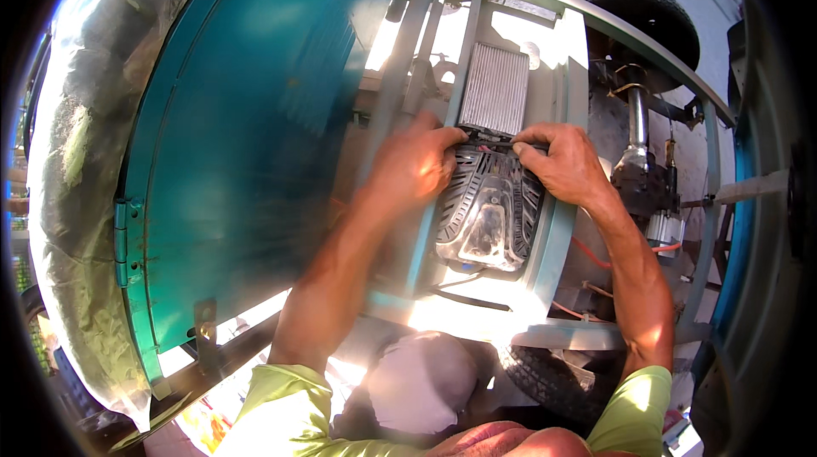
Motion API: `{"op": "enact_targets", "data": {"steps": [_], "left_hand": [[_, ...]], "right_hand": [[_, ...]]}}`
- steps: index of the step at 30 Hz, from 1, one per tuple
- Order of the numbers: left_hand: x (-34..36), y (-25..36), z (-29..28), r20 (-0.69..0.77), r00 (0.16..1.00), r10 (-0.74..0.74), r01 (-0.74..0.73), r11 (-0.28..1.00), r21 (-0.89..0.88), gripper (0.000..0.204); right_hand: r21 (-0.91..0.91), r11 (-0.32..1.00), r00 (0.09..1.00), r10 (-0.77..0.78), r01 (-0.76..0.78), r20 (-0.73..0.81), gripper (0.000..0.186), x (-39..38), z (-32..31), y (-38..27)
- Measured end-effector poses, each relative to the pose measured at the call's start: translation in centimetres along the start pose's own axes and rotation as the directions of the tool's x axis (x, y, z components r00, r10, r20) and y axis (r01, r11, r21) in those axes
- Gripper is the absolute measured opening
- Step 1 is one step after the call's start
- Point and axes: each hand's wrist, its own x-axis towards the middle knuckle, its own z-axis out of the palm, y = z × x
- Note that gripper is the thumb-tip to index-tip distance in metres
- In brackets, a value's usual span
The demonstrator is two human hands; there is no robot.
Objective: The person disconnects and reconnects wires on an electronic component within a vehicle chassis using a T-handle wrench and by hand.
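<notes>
My left hand (414,161) and my right hand (563,163) meet over the gap between two units in a metal frame. Pinched between the fingertips of both is a short stretch of thin black cable (494,143); its ends are hidden. Just beyond my fingers lies a silver finned metal box (496,87). On the near side sits a black vented housing (487,210) with a shiny, light-catching middle. A few small wires show in the gap, too small to tell apart. My left forearm is slightly blurred.
A pale grey-green metal frame (557,257) surrounds the units. To the left stands a large teal panel (247,134) with hinges, beside a plastic-wrapped roll (81,193). A tyre (642,10) and an axle (637,121) are at right. Orange cable (591,254) runs below the frame.
</notes>
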Motion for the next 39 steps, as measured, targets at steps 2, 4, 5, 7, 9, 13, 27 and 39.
{"op": "enact_targets", "data": {"steps": [2,4,5,7,9,13,27,39], "left_hand": [[-0.1,-0.2,0.5,-0.008,1.0,0.019,-0.019,0.999,-0.032,0.037],[0.0,-0.3,0.7,-0.006,1.0,0.016,-0.016,0.999,-0.047,0.039],[0.1,-0.3,0.6,0.004,1.0,0.006,-0.006,0.999,-0.048,0.04],[0.2,-0.4,0.7,0.019,1.0,0.002,-0.001,0.998,-0.069,0.041],[0.3,-0.8,0.6,0.027,0.999,0.018,-0.015,0.994,-0.105,0.04],[0.2,-1.2,1.1,-0.011,0.999,0.038,-0.039,0.987,-0.156,0.036],[0.9,-2.6,-0.8,-0.076,0.996,-0.047,-0.002,0.842,-0.54,0.023],[1.0,-3.5,-0.9,-0.102,0.994,0.032,-0.078,0.872,-0.484,0.03]], "right_hand": [[0.021,1.0,1.0,0.01,-0.01,0.002,0.03,-0.3,0.1,0.2],[0.047,0.999,1.0,0.021,-0.022,0.012,0.029,-0.5,0.2,0.6],[0.088,0.996,0.999,0.029,-0.031,0.023,0.028,-0.5,0.1,0.6],[0.165,0.985,0.998,0.049,-0.057,0.05,0.026,-0.6,-0.2,0.4],[0.162,0.985,0.996,0.053,-0.063,0.069,0.025,-0.4,-0.2,0.5],[0.204,0.976,0.996,0.065,-0.078,0.069,0.024,-0.7,0.1,1.2],[0.134,0.942,0.929,0.329,-0.309,-0.168,0.025,-10.1,-3.2,6.2],[-0.385,0.774,0.808,0.579,-0.503,0.107,0.031,-20.6,-2.3,8.6]]}}
